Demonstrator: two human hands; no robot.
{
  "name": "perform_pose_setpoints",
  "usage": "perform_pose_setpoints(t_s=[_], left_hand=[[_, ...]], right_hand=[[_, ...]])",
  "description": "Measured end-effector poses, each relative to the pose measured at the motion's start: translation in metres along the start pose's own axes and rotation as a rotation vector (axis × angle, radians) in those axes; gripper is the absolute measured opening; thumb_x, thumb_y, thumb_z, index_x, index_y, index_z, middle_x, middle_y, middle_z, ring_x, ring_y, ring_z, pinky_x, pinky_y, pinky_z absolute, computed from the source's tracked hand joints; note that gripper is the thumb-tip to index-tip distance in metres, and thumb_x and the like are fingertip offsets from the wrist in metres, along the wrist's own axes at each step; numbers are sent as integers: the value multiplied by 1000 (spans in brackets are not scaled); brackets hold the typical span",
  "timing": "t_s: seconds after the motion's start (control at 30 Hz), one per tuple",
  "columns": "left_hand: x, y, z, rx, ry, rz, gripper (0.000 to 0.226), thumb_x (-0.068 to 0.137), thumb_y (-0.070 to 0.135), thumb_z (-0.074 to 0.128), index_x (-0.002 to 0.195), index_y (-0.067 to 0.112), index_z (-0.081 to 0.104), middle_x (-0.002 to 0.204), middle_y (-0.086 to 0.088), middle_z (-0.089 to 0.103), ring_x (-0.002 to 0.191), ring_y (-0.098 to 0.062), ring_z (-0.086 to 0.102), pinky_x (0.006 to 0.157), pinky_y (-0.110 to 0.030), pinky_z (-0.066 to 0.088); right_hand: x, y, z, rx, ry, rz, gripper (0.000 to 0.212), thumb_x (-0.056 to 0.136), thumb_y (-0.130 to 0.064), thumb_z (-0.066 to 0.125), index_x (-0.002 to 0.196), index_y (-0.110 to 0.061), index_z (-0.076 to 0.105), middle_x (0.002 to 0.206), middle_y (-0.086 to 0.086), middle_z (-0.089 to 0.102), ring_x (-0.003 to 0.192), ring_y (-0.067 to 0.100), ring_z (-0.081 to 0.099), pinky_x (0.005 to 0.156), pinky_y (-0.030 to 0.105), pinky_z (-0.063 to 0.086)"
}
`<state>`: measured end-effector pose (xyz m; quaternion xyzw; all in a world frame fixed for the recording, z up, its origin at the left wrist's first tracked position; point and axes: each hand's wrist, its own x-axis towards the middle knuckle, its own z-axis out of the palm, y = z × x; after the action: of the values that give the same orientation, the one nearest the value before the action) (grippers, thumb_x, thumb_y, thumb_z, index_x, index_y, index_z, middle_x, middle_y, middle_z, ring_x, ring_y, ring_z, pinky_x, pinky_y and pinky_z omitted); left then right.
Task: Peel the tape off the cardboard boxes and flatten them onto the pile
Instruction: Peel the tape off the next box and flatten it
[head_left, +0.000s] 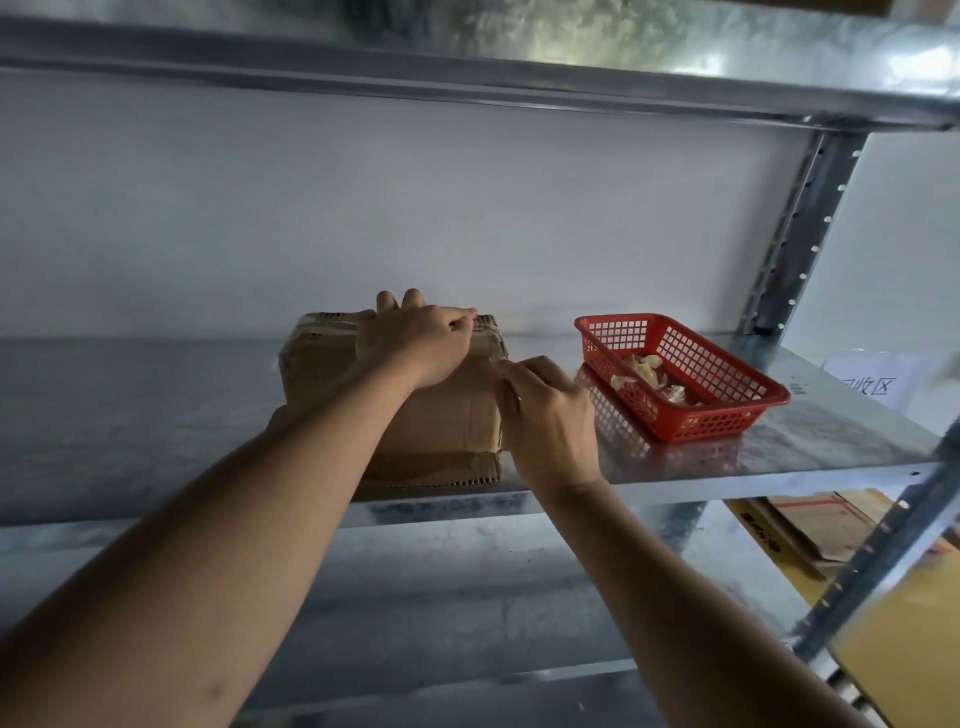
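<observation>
Nearest, two bare forearms reach up from the lower edge toward a galvanized metal shelf (675, 467) on a steel rack. Lower right, under that shelf, flattened cardboard sheets (810, 525) lie stacked, with a yellow sheet (904, 639) tilted just beside them. On the shelf stands a brown cardboard box (447, 415), its near bottom flap edge showing corrugation and clear tape (332, 326) wrapped over its top and far edges. The right hand (550, 415) sits at the box's right side, its fingers curled with thumb and fingertips drawn together at the upper right corner, pinching what looks like a strip of tape there; the strip itself is too faint to be sure of. The left hand (415, 343) rests on the box's top, palm down, fingers bent over the far edge and gripping it. Just right of the box, not touching it, a red plastic mesh basket (727, 410) holds a few crumpled pale scraps of tape (647, 371). Beyond, a perforated steel upright (800, 228) rises at the right, a white paper label (867, 387) with printed characters lies near it, and a pale wall closes the back under the upper shelf (467, 67).
</observation>
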<state>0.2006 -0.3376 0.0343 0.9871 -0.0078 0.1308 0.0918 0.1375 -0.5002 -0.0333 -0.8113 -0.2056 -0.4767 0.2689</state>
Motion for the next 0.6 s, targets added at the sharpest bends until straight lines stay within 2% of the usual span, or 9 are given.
perform_pose_setpoints(t_s=[0.1, 0.13, 0.2, 0.27, 0.33, 0.4, 0.43, 0.5, 0.6], left_hand=[[1, -1, 1, -10, 0, 15, 52, 103, 59, 15, 147, 62, 42, 145, -6, 47, 136, -38, 34, 106, -53, 33], [1, -1, 1, -13, -1, 21, 52, 103, 59, 14, 147, 62, 42, 145, -7, 47, 135, -38, 33, 106, -53, 33], [2, -1, 1, -9, -6, 21, 53, 104, 59, 13, 148, 61, 41, 145, -7, 46, 136, -38, 32, 105, -53, 33], [1, 0, 1, 9, -5, 20, 53, 104, 59, 12, 149, 60, 41, 147, -8, 46, 138, -39, 32, 106, -54, 34], [0, 0, 1, 21, 3, 28, 54, 104, 59, 11, 150, 59, 40, 148, -8, 46, 138, -39, 33, 107, -55, 34], [0, 0, 0, 18, 8, 32, 54, 105, 59, 11, 150, 58, 41, 148, -8, 45, 138, -40, 33, 107, -55, 34], [0, 0, 0, 14, 7, 32, 54, 105, 58, 11, 150, 58, 40, 149, -8, 45, 139, -40, 32, 108, -55, 34], [1, 0, 0, 7, 0, 32, 54, 105, 58, 12, 151, 58, 39, 150, -8, 44, 140, -40, 31, 108, -55, 33], [2, 0, 0, 5, 0, 38, 55, 105, 60, 12, 151, 56, 41, 150, -8, 44, 142, -40, 30, 108, -55, 33]], right_hand=[[3, -1, -3, 26, -93, 26, 38, 98, -10, 64, 135, -20, 62, 80, 8, 72, 57, 30, 64, 49, 40, 53], [6, -1, -5, 63, -119, 75, 39, 98, -14, 63, 134, -26, 54, 75, 3, 72, 56, 27, 64, 51, 40, 53], [13, 1, -5, 142, -128, 196, 27, 96, -22, 70, 114, -26, 51, 71, -1, 74, 58, 18, 67, 56, 39, 55], [19, 4, -4, 215, -99, 339, 21, 89, -30, 80, 95, -23, 60, 73, -7, 77, 61, 6, 70, 61, 31, 56], [21, 7, -4, 255, -73, 440, 17, 84, -35, 84, 84, -24, 71, 70, -11, 75, 60, 1, 68, 58, 24, 50], [19, 10, -6, 151, -65, 378, 15, 86, -37, 83, 83, -22, 80, 71, -7, 74, 57, 5, 65, 55, 23, 45], [18, 11, -6, 74, -61, 304, 16, 88, -33, 81, 87, -18, 82, 76, -1, 75, 60, 11, 66, 56, 26, 47], [15, 7, -6, -31, -17, 161, 13, 91, -21, 78, 95, -8, 82, 85, 11, 72, 68, 27, 68, 55, 34, 53], [10, -4, -2, -134, 17, 70, 14, 91, -10, 76, 100, 1, 77, 90, 18, 64, 76, 36, 64, 55, 41, 55]])
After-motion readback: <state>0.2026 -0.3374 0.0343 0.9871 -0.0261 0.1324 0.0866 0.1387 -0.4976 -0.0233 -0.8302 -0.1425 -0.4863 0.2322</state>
